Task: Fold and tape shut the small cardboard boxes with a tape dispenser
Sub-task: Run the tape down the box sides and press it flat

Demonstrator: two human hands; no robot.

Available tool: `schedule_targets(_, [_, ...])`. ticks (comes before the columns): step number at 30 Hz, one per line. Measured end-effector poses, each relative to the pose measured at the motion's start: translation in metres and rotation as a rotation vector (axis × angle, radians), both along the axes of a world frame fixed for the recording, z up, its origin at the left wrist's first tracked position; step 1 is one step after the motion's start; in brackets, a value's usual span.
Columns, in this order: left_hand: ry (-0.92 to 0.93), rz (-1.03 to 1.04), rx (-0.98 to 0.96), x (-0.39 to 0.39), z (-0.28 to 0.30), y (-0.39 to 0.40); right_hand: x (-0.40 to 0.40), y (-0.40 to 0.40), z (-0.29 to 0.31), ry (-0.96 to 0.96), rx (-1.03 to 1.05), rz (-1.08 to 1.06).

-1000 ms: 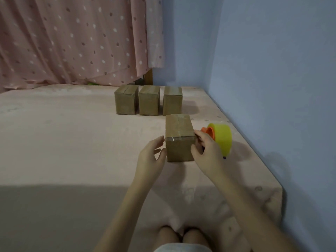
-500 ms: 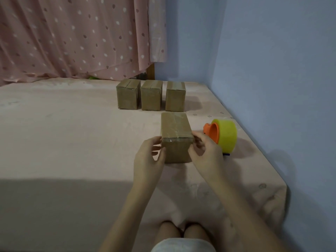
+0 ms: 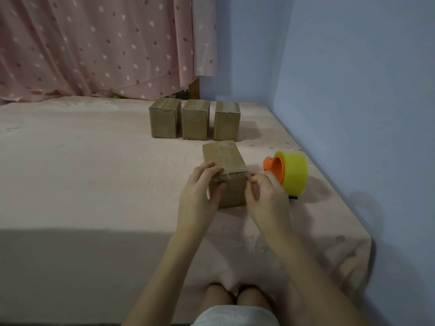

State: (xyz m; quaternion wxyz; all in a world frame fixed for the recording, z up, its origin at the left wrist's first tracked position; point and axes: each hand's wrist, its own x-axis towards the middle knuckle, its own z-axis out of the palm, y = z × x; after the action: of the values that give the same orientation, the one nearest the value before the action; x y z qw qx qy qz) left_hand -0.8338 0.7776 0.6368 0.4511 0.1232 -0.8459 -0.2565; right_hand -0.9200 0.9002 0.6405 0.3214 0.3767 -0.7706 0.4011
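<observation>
While the left hand (image 3: 200, 191) holds the near box (image 3: 229, 175), fingers curled over its top edge, right hand (image 3: 266, 196) pinching its right corner, yellow tape dispenser (image 3: 290, 171) just right of that hand.

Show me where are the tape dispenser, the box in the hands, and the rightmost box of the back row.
tape dispenser (image 3: 295, 171), head view, on the yellow roll.
box in the hands (image 3: 223, 156), head view, on its taped top.
rightmost back box (image 3: 226, 125), head view, on its front face.
</observation>
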Motion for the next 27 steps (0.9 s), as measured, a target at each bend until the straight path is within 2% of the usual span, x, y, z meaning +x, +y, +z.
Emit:
schedule_targets(6, [-0.035,0.051,-0.019,-0.002,0.006,0.002,-0.008,0.009,0.010,-0.012,0.097,-0.016])
schedule_targets(12, [-0.064,0.053,-0.019,-0.001,0.011,0.004,-0.015,0.016,0.018,0.078,0.237,0.104])
schedule_targets(21, [-0.065,0.023,0.040,0.000,0.013,0.005,-0.009,0.013,0.007,-0.001,0.180,0.095])
schedule_targets(27, [-0.067,0.015,0.050,-0.001,0.013,0.006,0.004,0.007,0.004,-0.146,0.095,0.055])
